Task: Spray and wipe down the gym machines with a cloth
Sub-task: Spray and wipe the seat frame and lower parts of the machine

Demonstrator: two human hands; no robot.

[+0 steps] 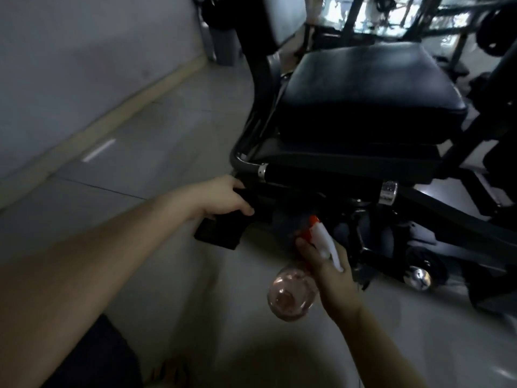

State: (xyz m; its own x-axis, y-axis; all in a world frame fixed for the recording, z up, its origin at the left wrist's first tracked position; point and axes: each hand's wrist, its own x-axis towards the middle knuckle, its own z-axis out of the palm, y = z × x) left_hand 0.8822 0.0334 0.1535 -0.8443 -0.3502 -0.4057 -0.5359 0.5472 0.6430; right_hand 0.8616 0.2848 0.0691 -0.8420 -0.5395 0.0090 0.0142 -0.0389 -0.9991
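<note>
Left to right: my left hand [223, 197] grips a dark cloth [221, 231], fingers curled over its upper edge, at the near end of the gym machine [436, 203]; whether cloth and frame touch I cannot tell. The clear, pink-tinted spray bottle [293, 295] sits in my right hand [333, 273], fingers wrapped round its neck, nozzle aimed under the handle grip [321, 177]. The seat pad [363, 88] lies above. No wet film or wiped streak shows through the blur; I judge the lower frame in progress, the rest outstanding
</note>
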